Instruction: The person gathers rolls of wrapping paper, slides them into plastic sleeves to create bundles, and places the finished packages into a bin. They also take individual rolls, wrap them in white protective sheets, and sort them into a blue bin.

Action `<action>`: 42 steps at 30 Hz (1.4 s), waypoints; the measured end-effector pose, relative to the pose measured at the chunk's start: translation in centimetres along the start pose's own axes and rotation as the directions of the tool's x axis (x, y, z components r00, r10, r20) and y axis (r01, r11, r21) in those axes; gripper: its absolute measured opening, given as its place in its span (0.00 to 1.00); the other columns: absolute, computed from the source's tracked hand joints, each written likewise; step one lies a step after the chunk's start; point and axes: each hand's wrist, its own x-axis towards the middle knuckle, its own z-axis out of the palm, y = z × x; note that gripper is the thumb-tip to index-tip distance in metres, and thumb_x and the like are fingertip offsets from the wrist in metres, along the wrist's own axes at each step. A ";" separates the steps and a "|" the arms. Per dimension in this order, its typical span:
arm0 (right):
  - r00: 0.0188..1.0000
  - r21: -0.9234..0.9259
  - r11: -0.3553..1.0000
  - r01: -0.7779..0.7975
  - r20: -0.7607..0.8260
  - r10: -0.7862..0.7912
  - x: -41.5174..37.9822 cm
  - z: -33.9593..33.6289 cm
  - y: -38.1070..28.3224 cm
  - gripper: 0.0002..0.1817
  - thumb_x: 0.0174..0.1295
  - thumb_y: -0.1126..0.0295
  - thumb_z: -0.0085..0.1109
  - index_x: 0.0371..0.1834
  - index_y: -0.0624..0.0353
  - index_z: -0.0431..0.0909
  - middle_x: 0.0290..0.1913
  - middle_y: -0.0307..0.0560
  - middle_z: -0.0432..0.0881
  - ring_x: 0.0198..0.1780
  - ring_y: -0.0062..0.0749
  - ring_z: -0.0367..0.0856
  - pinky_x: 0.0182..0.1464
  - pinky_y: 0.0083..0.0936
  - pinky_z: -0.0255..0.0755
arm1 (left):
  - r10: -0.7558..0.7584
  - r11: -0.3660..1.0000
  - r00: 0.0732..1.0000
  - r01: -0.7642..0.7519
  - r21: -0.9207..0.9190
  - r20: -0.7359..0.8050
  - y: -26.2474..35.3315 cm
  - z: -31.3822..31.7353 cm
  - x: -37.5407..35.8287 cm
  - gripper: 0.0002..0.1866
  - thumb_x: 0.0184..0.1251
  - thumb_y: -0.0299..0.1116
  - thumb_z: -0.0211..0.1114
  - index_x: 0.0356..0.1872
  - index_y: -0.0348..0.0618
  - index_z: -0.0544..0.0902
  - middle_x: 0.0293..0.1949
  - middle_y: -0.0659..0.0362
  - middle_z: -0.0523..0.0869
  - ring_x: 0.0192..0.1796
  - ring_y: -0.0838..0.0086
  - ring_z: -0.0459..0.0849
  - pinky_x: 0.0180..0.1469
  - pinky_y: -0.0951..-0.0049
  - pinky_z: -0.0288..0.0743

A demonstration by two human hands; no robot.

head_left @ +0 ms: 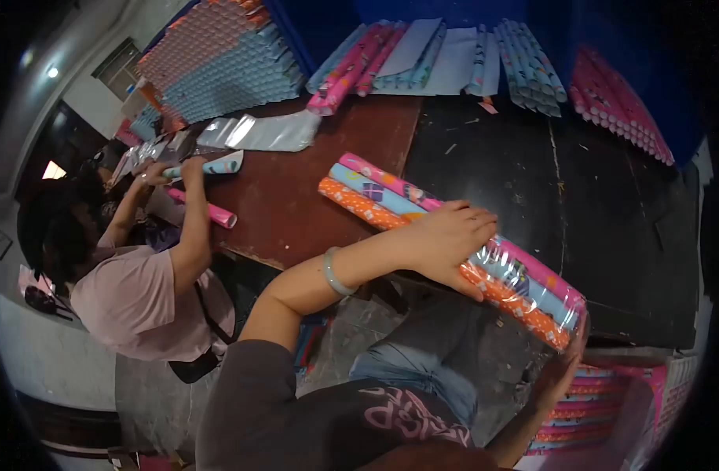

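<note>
My left hand (453,239) lies across the middle of a bundle of three gift wrap rolls, its fingers curved over the top. The bundle has a pink roll (544,276), a light blue roll (367,188) and an orange patterned roll (512,306) side by side. Clear shiny film covers their right part. At the bundle's near right end, my right hand (567,365) cups the ends of the rolls, with its fingers partly hidden. The bundle slants over the near edge of the dark tabletop (501,165).
At left, a co-worker in a pink shirt (131,294) holds a light blue roll (222,165). Flat clear film sleeves (277,132) lie on the red-brown tabletop (296,188). Stacked rolls (226,71) and loose pink rolls (351,67) stand behind. More wrapped rolls (579,408) sit below right.
</note>
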 end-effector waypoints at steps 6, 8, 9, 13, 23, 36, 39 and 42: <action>0.991 0.512 0.852 -0.113 -0.007 0.136 -1.8 -5.4 -1.1 0.46 0.61 0.43 0.44 0.75 0.63 0.47 0.76 0.59 0.49 0.72 0.47 0.57 0.74 0.41 0.42 | 0.006 1.000 1.000 -0.006 -0.018 -0.004 0.1 -0.2 -0.3 0.53 0.44 0.71 0.65 0.57 0.26 0.71 0.62 0.38 0.71 0.65 0.50 0.70 0.67 0.54 0.58; 0.982 0.040 0.992 -0.122 -0.143 0.127 -3.2 -7.8 0.4 0.30 0.63 0.60 0.51 0.67 0.63 0.63 0.64 0.57 0.68 0.54 0.32 0.71 0.56 0.27 0.61 | 0.014 1.000 1.000 -0.014 -0.026 0.017 0.1 -0.3 -0.3 0.54 0.44 0.71 0.65 0.57 0.26 0.70 0.62 0.38 0.71 0.65 0.50 0.69 0.68 0.54 0.57; 0.973 -0.205 0.968 -0.145 -0.207 0.102 -4.0 -8.7 1.1 0.23 0.65 0.68 0.54 0.63 0.63 0.71 0.58 0.56 0.77 0.45 0.25 0.79 0.47 0.19 0.70 | 0.013 1.000 1.000 -0.013 -0.018 0.016 0.2 -0.3 -0.4 0.54 0.44 0.71 0.65 0.58 0.26 0.70 0.63 0.38 0.70 0.66 0.51 0.68 0.69 0.54 0.56; 0.947 -0.065 0.993 -0.099 -0.312 0.074 -5.3 -14.0 0.1 0.07 0.70 0.71 0.53 0.41 0.62 0.79 0.26 0.32 0.77 0.27 0.11 0.66 0.31 0.09 0.55 | 0.085 0.996 0.996 -0.085 0.018 0.004 0.0 0.0 -0.7 0.57 0.44 0.75 0.61 0.59 0.24 0.70 0.65 0.37 0.67 0.69 0.51 0.65 0.72 0.53 0.52; 0.965 -0.051 0.964 -0.262 -0.002 0.262 -1.6 -15.6 -2.9 0.40 0.67 0.34 0.33 0.64 0.61 0.65 0.53 0.43 0.78 0.57 0.30 0.74 0.61 0.29 0.64 | 0.107 0.994 0.990 -0.107 0.001 0.093 0.6 -0.8 -0.1 0.54 0.46 0.68 0.67 0.62 0.26 0.66 0.66 0.39 0.66 0.70 0.52 0.63 0.72 0.53 0.53; 0.973 -0.146 0.962 -0.231 -0.024 0.230 3.1 -17.7 -8.0 0.11 0.69 0.64 0.54 0.40 0.61 0.76 0.24 0.37 0.75 0.24 0.16 0.72 0.20 0.15 0.63 | 0.126 0.992 0.988 -0.127 0.011 0.085 1.3 -1.4 0.1 0.54 0.47 0.69 0.65 0.61 0.27 0.68 0.65 0.41 0.68 0.69 0.53 0.66 0.72 0.56 0.54; 0.719 -0.563 0.732 -0.383 0.317 0.619 5.9 -10.9 -9.9 0.26 0.63 0.47 0.59 0.47 0.62 0.79 0.33 0.39 0.80 0.35 0.22 0.78 0.36 0.19 0.73 | 0.143 0.990 0.984 -0.144 0.003 0.102 1.4 -1.6 0.0 0.53 0.46 0.68 0.66 0.62 0.27 0.67 0.66 0.42 0.68 0.69 0.54 0.66 0.72 0.56 0.54; 0.302 -0.744 0.517 -0.423 0.423 0.855 7.9 -6.1 -8.9 0.32 0.56 0.38 0.61 0.41 0.61 0.81 0.30 0.37 0.79 0.34 0.21 0.77 0.35 0.16 0.70 | 0.157 0.988 0.974 -0.153 -0.036 0.163 1.9 -2.1 0.0 0.53 0.46 0.64 0.69 0.65 0.30 0.64 0.68 0.43 0.65 0.71 0.54 0.62 0.73 0.54 0.51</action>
